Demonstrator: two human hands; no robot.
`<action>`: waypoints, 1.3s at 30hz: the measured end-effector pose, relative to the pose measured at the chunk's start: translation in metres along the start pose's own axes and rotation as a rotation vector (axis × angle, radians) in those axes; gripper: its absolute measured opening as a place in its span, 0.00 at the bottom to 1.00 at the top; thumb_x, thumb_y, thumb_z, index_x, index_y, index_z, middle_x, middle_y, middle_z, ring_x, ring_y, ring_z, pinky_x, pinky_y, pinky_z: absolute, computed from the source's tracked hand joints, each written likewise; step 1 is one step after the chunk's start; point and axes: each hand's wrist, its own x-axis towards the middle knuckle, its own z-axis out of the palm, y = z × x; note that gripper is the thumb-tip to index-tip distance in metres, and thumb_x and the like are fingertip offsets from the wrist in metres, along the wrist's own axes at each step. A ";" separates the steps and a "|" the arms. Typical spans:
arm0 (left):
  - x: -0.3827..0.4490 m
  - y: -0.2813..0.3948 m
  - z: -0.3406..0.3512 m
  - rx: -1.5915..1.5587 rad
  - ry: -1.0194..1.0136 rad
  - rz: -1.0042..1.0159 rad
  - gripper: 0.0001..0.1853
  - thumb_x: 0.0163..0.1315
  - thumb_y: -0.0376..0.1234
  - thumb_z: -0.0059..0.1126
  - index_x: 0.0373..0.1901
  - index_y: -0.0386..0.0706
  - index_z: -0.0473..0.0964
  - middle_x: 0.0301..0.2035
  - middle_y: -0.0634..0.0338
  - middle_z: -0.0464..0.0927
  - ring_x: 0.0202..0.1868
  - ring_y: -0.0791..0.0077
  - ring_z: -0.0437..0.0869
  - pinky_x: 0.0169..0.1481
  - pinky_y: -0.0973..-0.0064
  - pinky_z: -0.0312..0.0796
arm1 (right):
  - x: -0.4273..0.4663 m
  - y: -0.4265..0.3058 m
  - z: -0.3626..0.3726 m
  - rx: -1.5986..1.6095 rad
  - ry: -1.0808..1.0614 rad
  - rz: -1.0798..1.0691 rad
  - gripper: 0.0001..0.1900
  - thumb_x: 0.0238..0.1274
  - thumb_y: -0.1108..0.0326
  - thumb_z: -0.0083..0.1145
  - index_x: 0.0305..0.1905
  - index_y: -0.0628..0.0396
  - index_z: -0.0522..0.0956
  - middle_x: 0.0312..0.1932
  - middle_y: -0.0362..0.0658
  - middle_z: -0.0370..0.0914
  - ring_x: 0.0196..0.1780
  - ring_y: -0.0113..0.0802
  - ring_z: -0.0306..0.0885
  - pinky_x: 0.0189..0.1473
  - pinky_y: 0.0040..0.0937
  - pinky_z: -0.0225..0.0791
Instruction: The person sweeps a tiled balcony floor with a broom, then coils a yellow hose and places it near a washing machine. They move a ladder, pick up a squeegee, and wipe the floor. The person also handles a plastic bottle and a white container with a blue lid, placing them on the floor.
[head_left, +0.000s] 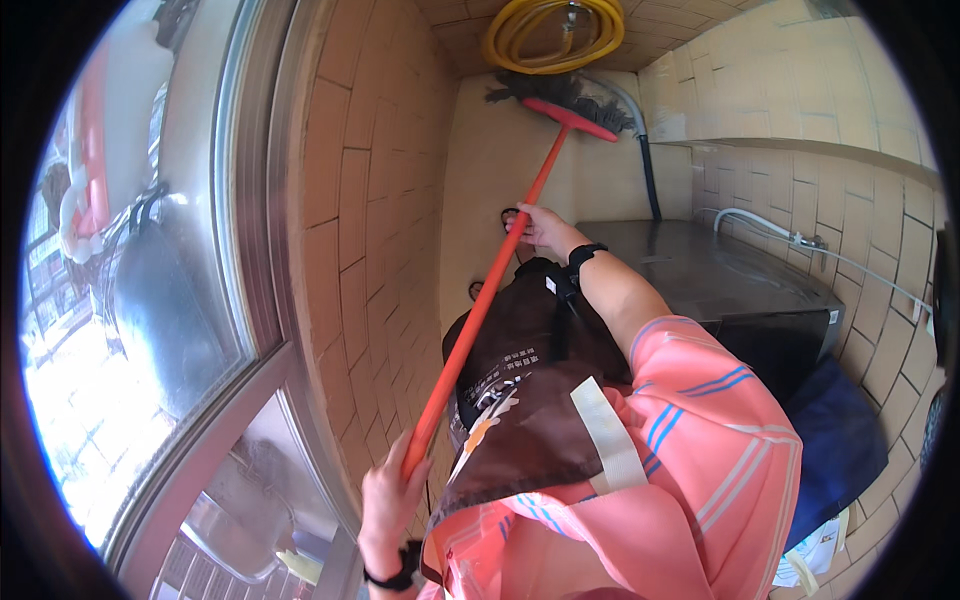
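Observation:
A broom with a long red handle (480, 319) slants across the view, its red head (574, 120) and dark bristles (555, 88) against the floor at the far end. Near the upper end of the handle, at the lower left, my left hand (394, 480) is closed around it. My right hand (536, 225) grips the same handle farther down, between my body and the broom head. Both wrists wear black bands. A brown apron (547, 427) hangs over my pink striped shirt.
A coiled yellow hose (555, 37) hangs beyond the bristles. A grey drain hose (649, 165) runs down behind a dark metal-topped appliance (675, 262) on the right. A tiled wall (367, 225) and a framed window (259, 187) stand left. White tubing (750, 217) meets a tap.

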 end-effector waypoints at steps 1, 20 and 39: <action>-0.023 -0.006 -0.012 0.003 -0.038 -0.057 0.26 0.59 0.36 0.66 0.59 0.42 0.73 0.30 0.44 0.82 0.33 0.46 0.85 0.36 0.59 0.77 | 0.008 0.004 0.003 0.104 0.000 0.020 0.15 0.71 0.56 0.55 0.51 0.53 0.70 0.37 0.48 0.78 0.42 0.45 0.80 0.45 0.49 0.77; -0.127 -0.389 0.302 0.092 -0.196 -0.343 0.21 0.68 0.48 0.51 0.49 0.41 0.64 0.43 0.40 0.80 0.41 0.39 0.84 0.44 0.47 0.77 | -0.022 0.149 0.000 0.155 0.239 -0.180 0.04 0.74 0.63 0.48 0.42 0.48 0.67 0.28 0.40 0.67 0.29 0.36 0.68 0.35 0.42 0.70; 0.143 -0.347 0.341 -0.127 0.095 -0.149 0.26 0.63 0.46 0.60 0.58 0.41 0.71 0.47 0.37 0.74 0.47 0.35 0.79 0.51 0.47 0.74 | -0.414 0.057 0.120 -0.230 -0.335 -1.195 0.09 0.70 0.65 0.56 0.48 0.55 0.71 0.38 0.43 0.76 0.45 0.39 0.79 0.52 0.43 0.76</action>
